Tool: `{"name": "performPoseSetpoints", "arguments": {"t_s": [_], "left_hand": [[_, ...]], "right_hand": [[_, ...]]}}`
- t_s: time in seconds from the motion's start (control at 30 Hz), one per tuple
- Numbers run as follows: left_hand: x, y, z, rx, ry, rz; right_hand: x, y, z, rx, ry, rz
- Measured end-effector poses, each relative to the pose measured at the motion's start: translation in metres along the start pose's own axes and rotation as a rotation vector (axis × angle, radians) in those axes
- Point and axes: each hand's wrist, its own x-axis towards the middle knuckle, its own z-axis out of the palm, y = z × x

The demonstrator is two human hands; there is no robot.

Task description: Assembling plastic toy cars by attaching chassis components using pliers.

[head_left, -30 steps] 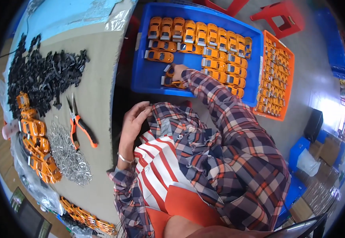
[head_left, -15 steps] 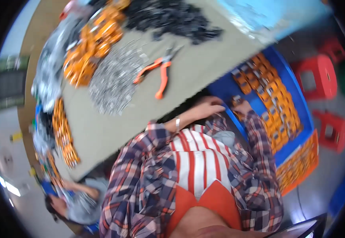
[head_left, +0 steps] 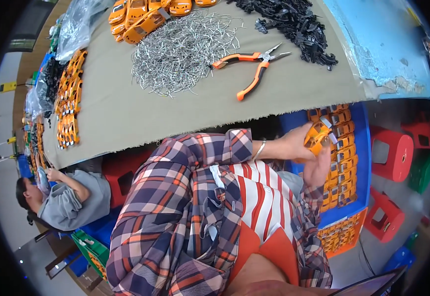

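Both hands, left hand point(head_left: 294, 145) and right hand point(head_left: 318, 170), in narrow grip around one orange toy car body point(head_left: 317, 137), at three o'clock, above the blue crate point(head_left: 360, 148).

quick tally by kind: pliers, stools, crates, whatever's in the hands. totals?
Orange-handled pliers on the grey cloth: 1
Red plastic stools on the floor: 3
Blue plastic crate of toy car bodies: 1
Orange toy car body between left hand and right hand: 1
Total: 6

Toy assembly workshop: we note heaped orange toy-car shells point(head_left: 68, 101), metal pins point(head_left: 178, 52), pliers point(head_left: 252, 69), parts crates point(head_left: 360, 148).
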Motion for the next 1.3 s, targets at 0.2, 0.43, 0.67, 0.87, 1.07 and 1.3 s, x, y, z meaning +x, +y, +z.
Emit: {"name": "performPoseSetpoints", "arguments": {"t_s": [0.2,0.43,0.67,0.87,1.07,1.3], "left_hand": [[-0.042,0.082,-0.023,-0.018,0.038,0.269],[-0.065,0.153,-0.091,-0.386,0.056,0.379],[-0.06,0.211,-0.283,0.069,0.789,0.476],[-0.009,0.227,-0.399,0.087,0.922,0.199],[0.021,0.209,-0.462,0.726,1.192,-0.218],[0.062,0.215,-0.431,1.148,1.191,-0.588]], "right_hand": [[-0.031,-0.052,0.069,-0.575,-0.23,-0.355],[0.006,-0.06,0.14,-0.42,-0.47,-0.659],[0.042,-0.048,0.051,-0.524,0.085,-0.57],[0.101,0.023,-0.156,-1.38,0.523,-0.294],[0.119,0.058,-0.172,-1.922,0.549,-0.065],[0.122,0.039,-0.174,-2.136,0.63,0.358]]}}
